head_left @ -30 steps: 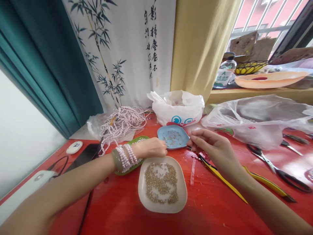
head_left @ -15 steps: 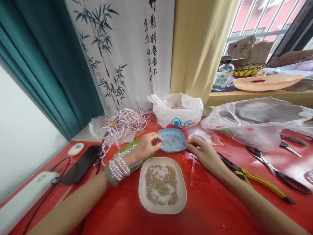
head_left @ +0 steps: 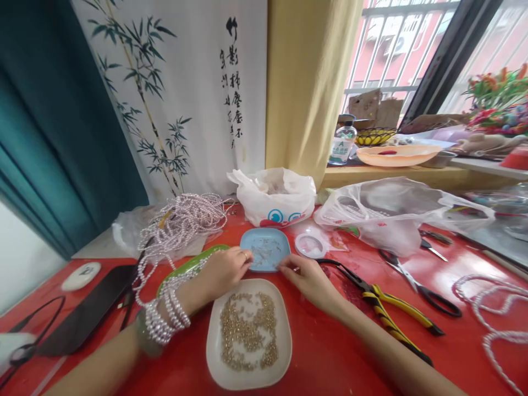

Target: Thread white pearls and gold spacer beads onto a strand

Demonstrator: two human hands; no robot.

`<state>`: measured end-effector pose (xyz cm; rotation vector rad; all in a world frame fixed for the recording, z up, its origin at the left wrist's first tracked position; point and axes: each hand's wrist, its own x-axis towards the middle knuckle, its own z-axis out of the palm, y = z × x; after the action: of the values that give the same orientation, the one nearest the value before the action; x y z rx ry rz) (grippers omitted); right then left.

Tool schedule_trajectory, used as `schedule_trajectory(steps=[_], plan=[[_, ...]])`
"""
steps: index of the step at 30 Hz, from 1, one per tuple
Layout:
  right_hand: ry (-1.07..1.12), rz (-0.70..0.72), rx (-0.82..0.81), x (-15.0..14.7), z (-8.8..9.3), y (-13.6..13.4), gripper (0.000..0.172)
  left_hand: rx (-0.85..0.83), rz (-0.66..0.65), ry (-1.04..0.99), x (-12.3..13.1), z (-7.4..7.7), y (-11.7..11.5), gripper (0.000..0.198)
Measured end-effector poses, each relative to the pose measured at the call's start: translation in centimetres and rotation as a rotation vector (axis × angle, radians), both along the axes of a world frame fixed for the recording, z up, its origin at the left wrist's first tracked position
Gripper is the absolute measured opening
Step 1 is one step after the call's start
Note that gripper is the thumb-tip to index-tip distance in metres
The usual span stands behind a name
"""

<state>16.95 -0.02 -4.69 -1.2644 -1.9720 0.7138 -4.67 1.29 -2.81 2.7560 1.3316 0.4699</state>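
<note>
My left hand (head_left: 226,270), with a ring and pearl-like bead bracelets (head_left: 167,314) on its wrist, is closed at the left edge of the blue tray (head_left: 245,242). My right hand (head_left: 305,276) is pinched by that tray's lower right corner. Whatever either set of fingertips holds is too small to make out. Thin, small metallic-looking pieces (head_left: 266,250) lie scattered in the blue tray. Nearer to me, a cream tray (head_left: 214,360) holds many gold-coloured beads (head_left: 247,333). A green dish (head_left: 177,272) of pearly beads is partly hidden behind my left forearm.
Heaped bead strands (head_left: 185,220) lie at the back left, near a dark phone (head_left: 91,308). Two white plastic bags (head_left: 274,198) stand along the back. Yellow-handled pliers (head_left: 379,300), black-handled scissors (head_left: 421,286) and loose bead strands (head_left: 490,297) lie to the right.
The view has turned right, so the scene sits further left and more of the right side shows. My hands have come slightly closer together and lower against the blue tray.
</note>
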Motion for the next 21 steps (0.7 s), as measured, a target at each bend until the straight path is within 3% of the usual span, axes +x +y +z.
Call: schedule_trajectory(steps=[4,8,11,15,21], plan=[[0.047,-0.045,0.029,0.0,0.0,0.0,0.013,-0.088,0.066,-0.252,0.8,0.3,-0.3,0.015],[0.109,-0.085,0.080,-0.5,0.4,-0.5,0.012,-0.426,0.143,-0.801,2.4,0.5,-1.0,0.013],[0.145,-0.068,0.087,-1.3,0.7,-1.5,0.014,-0.643,0.183,-1.042,3.3,0.2,-1.6,0.017],[0.170,-0.020,0.078,-2.4,0.8,-2.8,0.014,-0.593,0.199,-0.986,3.2,-0.3,-2.0,0.017],[0.166,-0.087,0.092,-2.4,0.5,-3.3,0.012,-0.196,0.297,-0.486,1.5,-0.6,-1.7,0.017]])
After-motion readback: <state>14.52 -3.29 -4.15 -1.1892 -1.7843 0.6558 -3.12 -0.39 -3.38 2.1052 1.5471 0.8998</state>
